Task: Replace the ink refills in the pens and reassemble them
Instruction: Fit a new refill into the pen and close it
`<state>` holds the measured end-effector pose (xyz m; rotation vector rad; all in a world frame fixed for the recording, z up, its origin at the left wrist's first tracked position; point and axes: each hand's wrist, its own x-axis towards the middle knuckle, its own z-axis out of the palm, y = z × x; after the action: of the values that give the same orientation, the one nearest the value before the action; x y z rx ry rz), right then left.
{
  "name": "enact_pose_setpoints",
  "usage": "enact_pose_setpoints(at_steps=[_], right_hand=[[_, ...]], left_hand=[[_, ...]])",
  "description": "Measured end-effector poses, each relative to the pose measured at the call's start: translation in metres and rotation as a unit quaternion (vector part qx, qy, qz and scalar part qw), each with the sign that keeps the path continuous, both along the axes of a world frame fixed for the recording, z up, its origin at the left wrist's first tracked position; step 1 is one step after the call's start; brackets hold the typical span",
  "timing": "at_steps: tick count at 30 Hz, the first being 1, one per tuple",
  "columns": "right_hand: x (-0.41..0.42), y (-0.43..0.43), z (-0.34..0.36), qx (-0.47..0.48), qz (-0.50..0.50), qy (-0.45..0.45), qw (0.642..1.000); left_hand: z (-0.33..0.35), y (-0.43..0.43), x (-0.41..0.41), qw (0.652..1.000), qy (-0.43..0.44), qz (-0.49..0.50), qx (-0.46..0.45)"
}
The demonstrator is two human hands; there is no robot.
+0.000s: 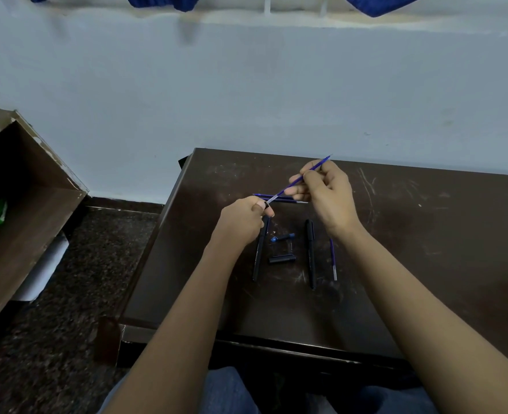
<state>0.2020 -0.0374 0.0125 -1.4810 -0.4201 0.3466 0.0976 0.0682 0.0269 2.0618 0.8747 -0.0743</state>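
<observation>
The dark table point(426, 234) bears a black pen point(311, 255), a cap point(282, 259), a blue refill point(333, 259).

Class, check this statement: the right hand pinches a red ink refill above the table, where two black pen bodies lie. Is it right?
Not quite. The head view shows that the refill in the right hand is blue, not red. The rest holds: it is above the table, where two black pen bodies lie.

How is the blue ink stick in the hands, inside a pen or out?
Out: the refill shows bare along its length between right hand and left hand.
</observation>
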Motion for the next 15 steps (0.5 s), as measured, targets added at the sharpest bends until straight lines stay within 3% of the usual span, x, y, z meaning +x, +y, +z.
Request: enact_pose_setpoints(at_steps=[4,9,11,13,15], right_hand=[[-0.003,0.005,-0.005,-0.029,0.041,-0.003,0.999],[-0.001,0.007,-0.028,-0.243,0.094,-0.113,0.959],[0.001,0.002,-0.038,-0.356,0.105,-0.209,0.905],[-0.001,-0.001,-0.049,-0.463,0.152,-0.29,0.824],[-0.004,-0.002,-0.054,-0.525,0.19,-0.318,0.766]], left_hand=[[-0.002,0.0,0.001,1.0,-0.018,0.007,-0.012],[-0.002,0.002,0.001,0.996,-0.062,0.063,-0.031],[-0.001,0.003,-0.001,0.995,-0.067,0.069,-0.013],[0.0,0.003,-0.002,0.996,-0.067,0.06,0.001],[0.002,0.001,-0.001,0.997,-0.055,0.046,0.017]])
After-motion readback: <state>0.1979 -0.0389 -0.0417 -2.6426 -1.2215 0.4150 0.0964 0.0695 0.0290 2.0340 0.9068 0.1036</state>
